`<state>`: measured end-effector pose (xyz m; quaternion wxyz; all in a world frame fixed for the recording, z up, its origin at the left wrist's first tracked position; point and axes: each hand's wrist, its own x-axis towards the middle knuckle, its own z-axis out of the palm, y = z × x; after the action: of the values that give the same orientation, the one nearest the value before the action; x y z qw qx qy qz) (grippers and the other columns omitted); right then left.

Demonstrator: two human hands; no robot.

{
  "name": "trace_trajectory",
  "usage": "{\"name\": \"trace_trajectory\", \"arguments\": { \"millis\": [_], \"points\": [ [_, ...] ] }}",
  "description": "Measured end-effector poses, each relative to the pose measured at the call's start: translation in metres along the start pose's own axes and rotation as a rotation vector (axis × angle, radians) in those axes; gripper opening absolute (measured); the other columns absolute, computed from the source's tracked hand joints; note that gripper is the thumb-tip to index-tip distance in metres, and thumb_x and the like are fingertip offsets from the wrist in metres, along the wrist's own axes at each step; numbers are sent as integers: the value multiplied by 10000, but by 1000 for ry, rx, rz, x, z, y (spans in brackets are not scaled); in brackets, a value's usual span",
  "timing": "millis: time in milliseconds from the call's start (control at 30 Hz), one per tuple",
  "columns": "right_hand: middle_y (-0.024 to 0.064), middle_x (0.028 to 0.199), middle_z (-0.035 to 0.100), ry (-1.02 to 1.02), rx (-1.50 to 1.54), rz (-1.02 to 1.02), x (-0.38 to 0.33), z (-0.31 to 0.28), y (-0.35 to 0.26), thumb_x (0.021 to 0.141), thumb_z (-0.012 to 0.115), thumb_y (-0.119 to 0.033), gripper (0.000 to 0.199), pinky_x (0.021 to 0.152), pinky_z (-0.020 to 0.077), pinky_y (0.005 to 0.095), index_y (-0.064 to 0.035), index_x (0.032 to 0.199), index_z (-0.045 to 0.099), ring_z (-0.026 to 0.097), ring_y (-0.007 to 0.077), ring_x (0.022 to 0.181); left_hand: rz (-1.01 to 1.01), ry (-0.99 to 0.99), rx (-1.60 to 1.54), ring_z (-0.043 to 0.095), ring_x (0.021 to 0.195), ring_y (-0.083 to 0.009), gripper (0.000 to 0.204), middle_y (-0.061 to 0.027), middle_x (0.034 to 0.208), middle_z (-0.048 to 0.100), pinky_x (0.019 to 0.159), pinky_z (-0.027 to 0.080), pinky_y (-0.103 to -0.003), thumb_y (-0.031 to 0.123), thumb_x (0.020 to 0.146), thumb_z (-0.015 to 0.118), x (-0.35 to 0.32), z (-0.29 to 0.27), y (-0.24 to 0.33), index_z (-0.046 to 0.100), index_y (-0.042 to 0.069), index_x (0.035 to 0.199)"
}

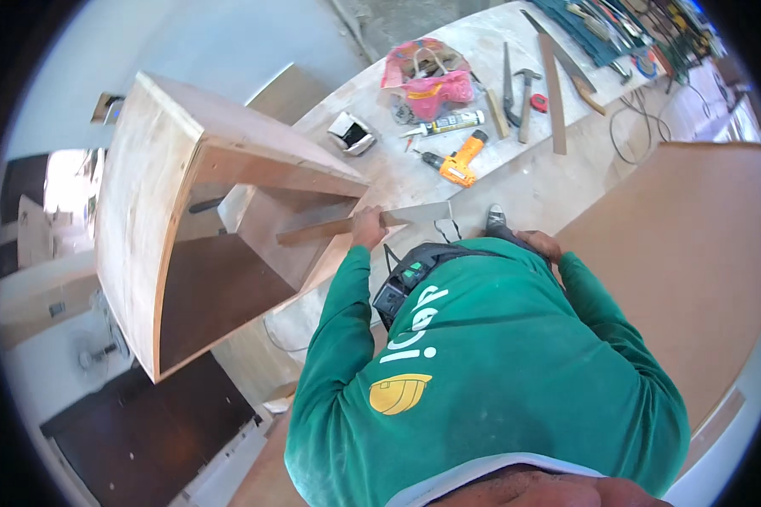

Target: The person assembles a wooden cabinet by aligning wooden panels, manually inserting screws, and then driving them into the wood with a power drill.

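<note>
Near, the right hand (541, 244) lay beside the hip; whether it gripped anything could not be told. The left hand (369, 228) was closed around a long flat strip (317, 231), held before the open plywood box (144, 194) at left. Handling this strip appeared to be the step in hand; moving it called for clearance from the box's edge. Beyond, the table (355, 97) bore an orange drill (461, 162) and, farther, a hammer (525, 114).

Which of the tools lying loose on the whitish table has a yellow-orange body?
The drill, beside the sealant tube: its yellow-orange body sets it apart from the metal-headed hammer and the red tape measure.
</note>
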<state>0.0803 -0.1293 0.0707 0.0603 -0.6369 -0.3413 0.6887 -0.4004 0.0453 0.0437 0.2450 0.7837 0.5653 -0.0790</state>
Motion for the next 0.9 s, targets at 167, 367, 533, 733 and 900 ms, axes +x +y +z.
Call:
{"name": "trace_trajectory", "arguments": {
  "millis": [167, 367, 533, 733, 900],
  "points": [
    [145, 1197, 732, 180, -123, 108, -80, 15, 2, 993, 448, -712, 783, 731, 585, 360, -83, 1418, 641, 703, 250, 958, -22, -6, 55, 597, 1208, -382, 524, -153, 1239, 628, 1038, 459, -520, 211, 723, 872, 30, 34, -13, 680, 127, 1203],
    [151, 1238, 712, 245, -100, -23, -181, 60, 16, 1006, 465, -664, 736, 700, 562, 354, -71, 1408, 636, 685, 240, 926, -25, 302, 70, 572, 1229, -400, 492, -162, 1234, 613, 1046, 450, -531, 189, 789, 822, 60, 75, -26, 662, 111, 1247],
    [173, 1277, 699, 379, -259, -304, -218, 92, 29, 1025, 474, -601, 686, 781, 560, 385, -56, 1415, 622, 681, 282, 991, 19, 429, -258, 565, 1232, -408, 505, -213, 1279, 621, 1066, 444, -503, 229, 884, 758, 38, 68, -22, 625, 46, 1336],
    [209, 1329, 669, 270, -235, -241, -199, 83, 27, 1035, 483, -547, 653, 900, 535, 416, -40, 1429, 601, 658, 333, 1104, -310, -89, -1154, 569, 1329, -285, 606, -184, 1394, 619, 1117, 441, -410, 392, 993, 686, -50, 87, -15, 539, 13, 1444],
    [239, 1373, 645, 114, -200, -140, -154, 45, 20, 1042, 490, -503, 628, 999, 515, 442, -27, 1441, 583, 638, 375, 1199, -635, -330, -1789, 566, 1338, -285, 619, -185, 1393, 621, 1123, 438, -414, 393, 987, 687, -195, 136, 25, 535, 11, 1450]
  ]
}}
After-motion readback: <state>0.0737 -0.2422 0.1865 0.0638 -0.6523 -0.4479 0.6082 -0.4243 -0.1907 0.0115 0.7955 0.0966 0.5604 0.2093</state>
